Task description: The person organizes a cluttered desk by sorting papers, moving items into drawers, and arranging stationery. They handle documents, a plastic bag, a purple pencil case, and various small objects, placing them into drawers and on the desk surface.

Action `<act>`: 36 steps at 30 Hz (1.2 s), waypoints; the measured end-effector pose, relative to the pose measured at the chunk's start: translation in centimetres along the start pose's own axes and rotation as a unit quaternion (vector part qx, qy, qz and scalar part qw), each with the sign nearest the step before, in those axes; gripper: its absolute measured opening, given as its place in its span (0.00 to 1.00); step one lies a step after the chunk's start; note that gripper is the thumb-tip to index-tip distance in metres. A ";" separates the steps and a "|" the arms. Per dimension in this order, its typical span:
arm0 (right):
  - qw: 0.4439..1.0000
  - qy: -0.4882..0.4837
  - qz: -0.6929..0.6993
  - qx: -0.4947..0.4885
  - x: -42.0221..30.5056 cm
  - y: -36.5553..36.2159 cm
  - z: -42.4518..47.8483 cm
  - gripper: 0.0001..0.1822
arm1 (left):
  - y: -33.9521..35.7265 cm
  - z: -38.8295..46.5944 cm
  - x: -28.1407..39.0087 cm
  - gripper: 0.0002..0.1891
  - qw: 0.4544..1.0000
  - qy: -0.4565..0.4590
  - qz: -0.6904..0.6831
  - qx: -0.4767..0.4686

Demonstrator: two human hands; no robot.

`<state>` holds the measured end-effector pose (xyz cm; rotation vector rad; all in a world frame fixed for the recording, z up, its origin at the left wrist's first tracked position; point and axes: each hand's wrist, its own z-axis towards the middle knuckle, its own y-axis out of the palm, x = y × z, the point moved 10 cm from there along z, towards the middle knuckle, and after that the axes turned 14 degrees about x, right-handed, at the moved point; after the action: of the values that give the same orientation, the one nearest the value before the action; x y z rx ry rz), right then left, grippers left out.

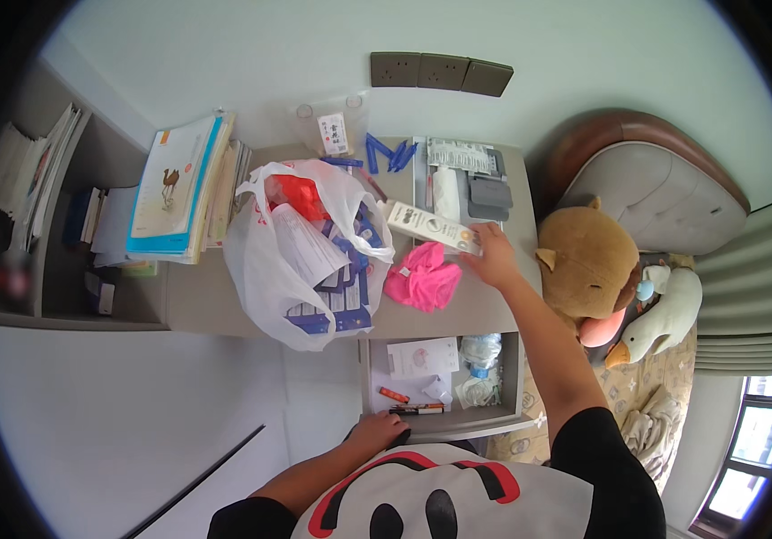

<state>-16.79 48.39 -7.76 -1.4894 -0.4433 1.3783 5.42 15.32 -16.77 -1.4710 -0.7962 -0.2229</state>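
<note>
My right hand (496,257) grips one end of a long white carton (432,226) with printing on it. The carton lies slantwise over the desk (332,340), its far end close to the rim of a white plastic bag (254,283). Inside the bag are a red plastic wrapper (297,195), a printed paper sheet (305,244) and blue printed packages (352,303). Just below the carton rests a bright pink cloth (424,276). My left hand (380,431) is at the front of an open drawer (450,424), over something dark; its fingers are partly hidden.
The drawer holds a booklet (423,358), pens (420,409) and a bagged item (482,350). Blue strips (372,155) and a grey case (490,197) lie at the back. Books (174,188) stand left; a brown plush toy (588,259) sits right, on a bed.
</note>
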 end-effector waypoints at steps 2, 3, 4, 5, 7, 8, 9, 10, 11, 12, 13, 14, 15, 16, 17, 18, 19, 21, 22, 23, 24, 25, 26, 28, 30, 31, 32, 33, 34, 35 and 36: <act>0.993 0.062 0.100 0.010 2.0 -1.1 -1.3 0.32 | 0.6 0.0 -0.2 0.14 1.000 0.000 0.025 -0.015; 0.970 0.134 0.200 -0.022 3.1 -0.9 -2.4 0.31 | 0.2 0.1 -0.1 0.14 1.000 -0.002 0.016 -0.008; 0.931 0.204 0.297 -0.052 4.0 -0.8 -3.6 0.30 | -0.3 0.2 0.1 0.14 1.000 -0.004 0.006 0.000; 0.876 0.272 0.389 -0.080 4.5 -0.7 -5.0 0.29 | -0.6 0.3 0.3 0.14 1.000 -0.007 -0.004 0.008; 0.841 0.283 0.452 -0.089 3.8 -2.0 -6.5 0.27 | -0.7 0.1 0.2 0.14 1.000 -0.010 0.001 0.012; 0.822 0.289 0.483 -0.094 3.6 -2.5 -7.3 0.26 | -0.8 0.2 0.1 0.14 1.000 -0.010 -0.002 0.018; 0.825 0.278 0.481 -0.105 3.5 -2.9 -8.3 0.26 | -1.0 0.3 0.1 0.14 1.000 -0.011 -0.004 0.023; 0.828 0.266 0.479 -0.117 3.6 -3.4 -9.4 0.26 | -1.0 0.3 0.1 0.14 1.000 -0.015 0.003 0.019; 0.831 0.255 0.477 -0.130 3.7 -3.8 -10.6 0.25 | -1.3 0.2 0.4 0.13 0.999 -0.015 0.006 0.028; 0.822 0.265 0.479 -0.161 3.8 -4.0 -12.6 0.26 | -1.3 0.2 0.4 0.14 0.999 -0.026 0.016 0.028; 0.811 0.274 0.480 -0.195 3.8 -4.0 -14.8 0.27 | -1.3 0.0 0.4 0.14 0.998 -0.040 0.026 0.029; 0.798 0.282 0.480 -0.229 3.7 -4.0 -17.0 0.27 | -1.4 0.0 0.4 0.15 0.998 -0.047 0.029 0.036; 0.789 0.302 0.473 -0.252 4.3 -3.9 -19.5 0.30 | -1.5 -0.1 0.5 0.15 0.997 -0.051 0.033 0.041; 0.791 0.311 0.464 -0.250 5.2 -3.5 -21.7 0.31 | -1.6 -0.2 0.5 0.16 0.997 -0.058 0.037 0.048; 0.793 0.320 0.454 -0.249 6.0 -3.1 -23.8 0.31 | -1.0 -0.5 0.2 0.18 0.995 -0.083 0.042 0.028; 0.813 0.319 0.427 -0.234 6.7 -3.2 -25.2 0.31 | -1.6 -0.3 0.6 0.18 0.995 -0.087 0.046 0.019; 0.830 0.319 0.399 -0.222 7.1 -3.3 -26.6 0.31 | -2.0 -0.2 1.1 0.18 0.994 -0.094 0.048 0.009; 0.850 0.312 0.382 -0.184 7.5 -3.6 -27.9 0.32 | -1.5 -0.3 0.9 0.18 0.993 -0.101 0.058 -0.004; 0.852 0.308 0.392 -0.160 7.4 -3.7 -28.3 0.32 | -1.6 -0.4 1.0 0.19 0.993 -0.100 0.066 0.017; 0.853 0.304 0.402 -0.135 7.3 -3.9 -28.6 0.32 | -1.0 -0.6 0.8 0.20 0.991 -0.103 0.083 -0.002; 0.863 0.278 0.399 -0.133 7.0 -3.8 -28.0 0.34 | -1.3 -0.5 0.7 0.20 0.991 -0.108 0.082 0.010; 0.868 0.271 0.397 -0.129 6.9 -3.8 -28.1 0.34 | -1.5 -0.5 0.7 0.21 0.990 -0.114 0.081 0.021; 0.869 0.264 0.399 -0.125 6.8 -3.9 -28.3 0.34 | -1.6 -0.7 1.0 0.21 0.989 -0.116 0.076 0.041; 0.889 0.245 0.366 -0.129 6.8 -3.8 -28.1 0.33 | -1.2 -1.0 0.9 0.23 0.988 -0.124 0.077 0.042; 0.918 0.226 0.293 -0.145 7.9 -3.8 -28.1 0.32 | -1.3 -1.1 0.9 0.24 0.987 -0.129 0.081 0.055; 0.930 0.216 0.257 -0.153 8.5 -3.9 -28.4 0.31 | -1.4 -1.1 1.1 0.23 0.986 -0.132 0.078 0.062; 0.946 0.190 0.205 -0.162 8.9 -4.0 -28.7 0.31 | -1.5 -1.2 1.2 0.23 0.986 -0.135 0.075 0.068; 0.961 0.159 0.151 -0.169 9.3 -4.0 -28.6 0.31 | -1.8 -1.0 1.2 0.23 0.985 -0.136 0.074 0.079; 0.958 0.161 0.143 -0.191 9.5 -3.2 -29.2 0.31 | -2.0 -1.1 1.3 0.23 0.984 -0.142 0.071 0.086; 0.954 0.163 0.134 -0.213 9.8 -2.2 -30.1 0.31 | -1.8 -1.4 1.2 0.23 0.982 -0.153 0.072 0.079; 0.950 0.165 0.124 -0.232 10.2 -1.5 -30.9 0.32 | -1.6 -1.5 1.1 0.23 0.982 -0.161 0.074 0.072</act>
<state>14.17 44.37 -17.04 -2.1851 -0.3906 1.2275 5.80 14.09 -14.69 -1.4383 -0.9368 0.1874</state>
